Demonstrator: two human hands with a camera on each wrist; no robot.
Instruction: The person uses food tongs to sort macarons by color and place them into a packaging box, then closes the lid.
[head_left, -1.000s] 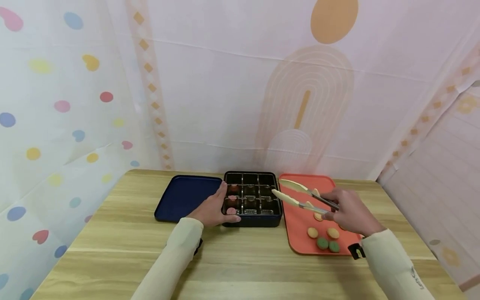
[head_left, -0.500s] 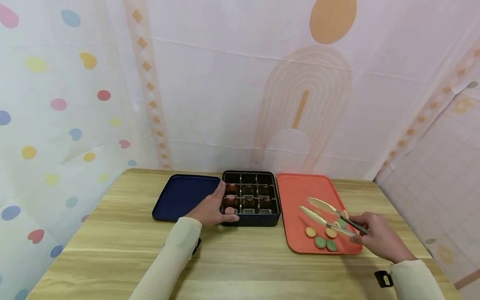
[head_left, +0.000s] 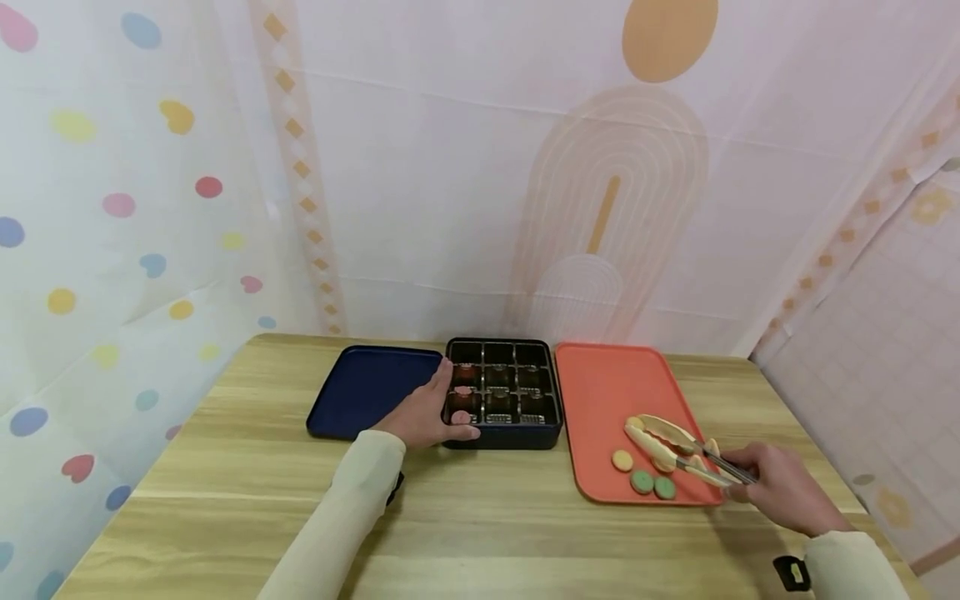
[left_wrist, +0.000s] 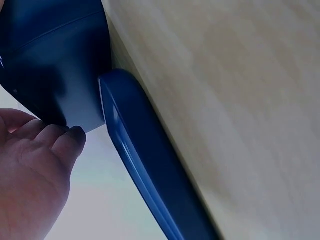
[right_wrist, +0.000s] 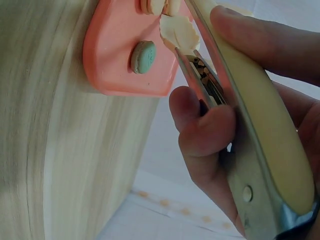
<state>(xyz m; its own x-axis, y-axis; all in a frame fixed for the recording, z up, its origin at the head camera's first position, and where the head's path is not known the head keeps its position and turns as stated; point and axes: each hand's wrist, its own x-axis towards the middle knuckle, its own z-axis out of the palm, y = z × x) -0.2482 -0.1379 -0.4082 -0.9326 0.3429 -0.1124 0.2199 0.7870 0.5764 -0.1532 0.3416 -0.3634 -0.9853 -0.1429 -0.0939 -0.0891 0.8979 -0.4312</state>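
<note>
Clock directions are read from the head view, with twelve toward the patterned wall hanging [head_left: 465, 167]. At far left, a shallow navy lid [head_left: 367, 392] lies flat on the wood-grain table [head_left: 450, 525]. Beside it, the left hand [head_left: 422, 417] is spread, thumb apart from the fingers, resting against the left side and near corner of a navy nine-compartment box [head_left: 517, 438]. Pink macarons show in its left column, the nearest one [head_left: 461, 417] at the front.

At three o'clock from the box, just beside it, sits a coral tray [head_left: 600, 375]. Near its six o'clock edge are a lone yellow macaron [head_left: 622, 460] and, at four o'clock from that, two green macarons [head_left: 664, 487] side by side.

Cream-tipped tongs [head_left: 662, 455] slant above them, long axis running from four o'clock at the handle to ten at the tips. The lone yellow macaron lies between six and seven o'clock from those tips; whether they pinch another macaron cannot be told. The right hand [head_left: 783, 487], fingers curled round the handle, is nearer the macarons than the left. Seen from it, tips and box fall in nearly one line, between nine and ten o'clock, with most of the tray's width between.
</note>
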